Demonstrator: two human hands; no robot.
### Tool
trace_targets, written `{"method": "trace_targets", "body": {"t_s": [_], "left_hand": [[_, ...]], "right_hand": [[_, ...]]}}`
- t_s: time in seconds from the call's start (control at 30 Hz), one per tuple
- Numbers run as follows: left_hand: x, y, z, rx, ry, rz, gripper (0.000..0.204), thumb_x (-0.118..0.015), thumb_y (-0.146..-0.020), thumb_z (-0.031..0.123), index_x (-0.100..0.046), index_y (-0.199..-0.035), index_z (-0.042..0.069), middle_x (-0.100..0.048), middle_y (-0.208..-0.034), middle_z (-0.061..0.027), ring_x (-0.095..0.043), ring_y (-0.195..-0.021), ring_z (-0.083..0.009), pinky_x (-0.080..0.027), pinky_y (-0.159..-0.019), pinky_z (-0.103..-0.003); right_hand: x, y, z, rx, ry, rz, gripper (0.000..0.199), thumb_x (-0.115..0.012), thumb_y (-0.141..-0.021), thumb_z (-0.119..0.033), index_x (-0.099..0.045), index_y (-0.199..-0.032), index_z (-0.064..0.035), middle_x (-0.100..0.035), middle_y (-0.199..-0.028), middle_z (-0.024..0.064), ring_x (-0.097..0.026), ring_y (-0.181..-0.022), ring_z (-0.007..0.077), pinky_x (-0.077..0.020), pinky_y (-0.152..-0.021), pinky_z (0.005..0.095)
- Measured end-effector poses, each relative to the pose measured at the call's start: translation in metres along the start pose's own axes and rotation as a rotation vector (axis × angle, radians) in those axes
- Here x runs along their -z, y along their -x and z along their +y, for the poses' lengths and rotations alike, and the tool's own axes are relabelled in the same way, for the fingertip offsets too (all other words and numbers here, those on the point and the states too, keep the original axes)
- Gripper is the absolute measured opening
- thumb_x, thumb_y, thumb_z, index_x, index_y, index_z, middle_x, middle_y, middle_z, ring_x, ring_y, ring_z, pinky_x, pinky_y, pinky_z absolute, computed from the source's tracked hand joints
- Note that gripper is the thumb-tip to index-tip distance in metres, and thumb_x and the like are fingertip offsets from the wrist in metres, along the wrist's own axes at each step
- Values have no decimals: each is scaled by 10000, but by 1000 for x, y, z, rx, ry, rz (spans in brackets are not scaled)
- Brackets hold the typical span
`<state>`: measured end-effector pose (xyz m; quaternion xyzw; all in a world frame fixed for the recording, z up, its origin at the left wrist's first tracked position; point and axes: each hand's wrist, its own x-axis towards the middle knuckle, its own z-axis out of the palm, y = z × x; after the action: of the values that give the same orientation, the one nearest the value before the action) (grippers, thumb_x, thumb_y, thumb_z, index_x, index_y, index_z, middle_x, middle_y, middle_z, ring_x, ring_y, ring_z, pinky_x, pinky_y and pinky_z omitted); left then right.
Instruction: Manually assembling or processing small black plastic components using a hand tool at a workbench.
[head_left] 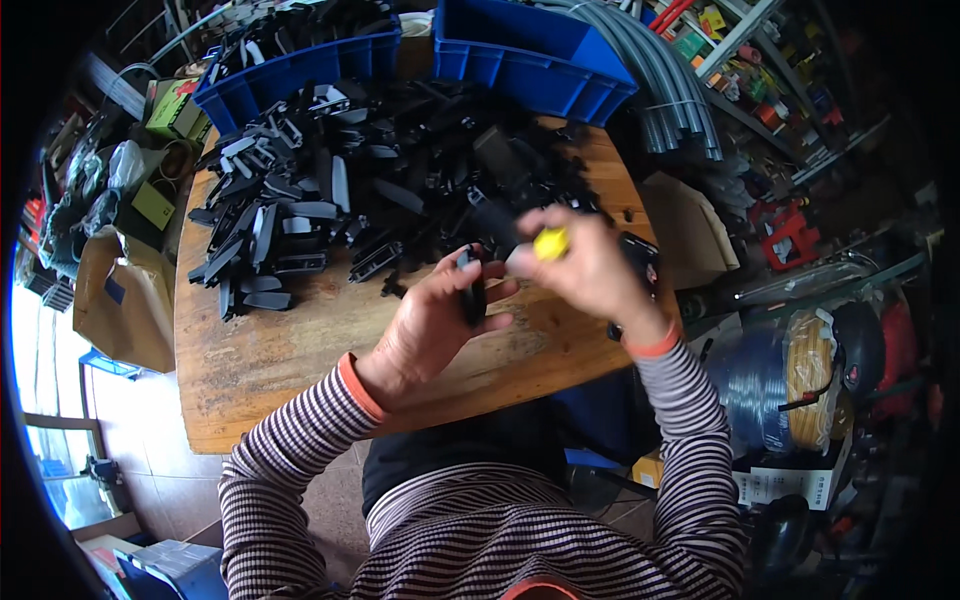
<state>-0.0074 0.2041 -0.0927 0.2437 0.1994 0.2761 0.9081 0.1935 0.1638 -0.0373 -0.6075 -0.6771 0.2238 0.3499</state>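
A dark, narrow plastic part stands upright in my left hand, between the thumb and the curled fingers. Slightly higher and to the right, my right hand is closed round a yellow object, perhaps a tool's handle; motion blur hides its exact kind. A dark blurred piece lies just left of the right fingertips, and I cannot tell whether that hand touches it. Beyond both hands spreads a large heap of black and grey plastic parts, many of them long and flat.
The heap rests on a wooden table. At its far edge stand two blue bins, the left one filled with dark parts. Grey hoses hang at the back right. A cardboard bag is left of the table; wire coils lie right.
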Motion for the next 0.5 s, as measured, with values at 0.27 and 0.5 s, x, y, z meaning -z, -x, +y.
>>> {"method": "trace_targets", "body": {"t_s": [0.27,0.5], "left_hand": [[-28,-52,43,103,-123,59,357,-563,-919,209,-491,-1257,123,-626,-1115,-89,-613,-955,-199,-522,-704,-315],[-65,-242,186,-603,-719,-156,237,-616,-907,240,-603,-1079,77,-666,-962,-103,-655,-898,-228,-558,-764,-362]], "right_hand": [[135,-37,142,-344,679,93,212,-716,-727,-107,-667,-909,-12,-690,-860,183,-682,-797,311,-531,-706,383],[114,-76,152,-492,461,-284,243,-643,-727,-43,-616,-961,14,-649,-736,98,-641,-617,182,-507,-613,306]]}}
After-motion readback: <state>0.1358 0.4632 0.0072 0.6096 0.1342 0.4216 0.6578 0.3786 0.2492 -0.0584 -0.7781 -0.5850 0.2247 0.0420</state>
